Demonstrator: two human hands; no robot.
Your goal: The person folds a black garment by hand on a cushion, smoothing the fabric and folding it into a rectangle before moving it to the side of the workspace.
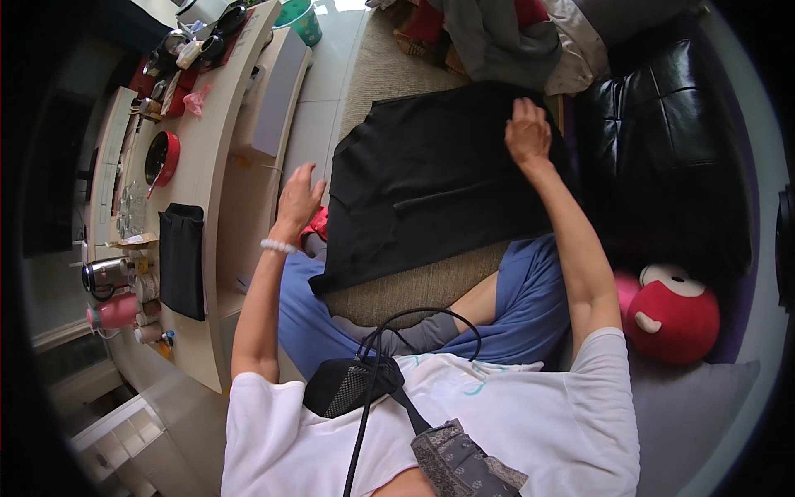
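Observation:
A black cloth garment (447,168) lies spread on the woven sofa seat (397,301) in front of my crossed legs, with a few creases and folds in it. My right hand (529,129) rests palm down near its upper right corner, fingers slightly apart, gripping nothing that I can see. Left of the cloth, my left hand (302,194) is raised near the cloth's left edge with its fingers apart and nothing in it; a pale bead bracelet (279,246) circles that wrist. A folded black cloth (182,261) lies on the wooden cabinet top (214,143) at the left.
Grey clothing (503,43) is heaped beyond the cloth. A black leather cushion (664,143) and a red plush toy (674,320) are at the right. The cabinet holds a red pan (163,158), a kettle (105,278) and jars. A black cable (366,404) crosses my lap.

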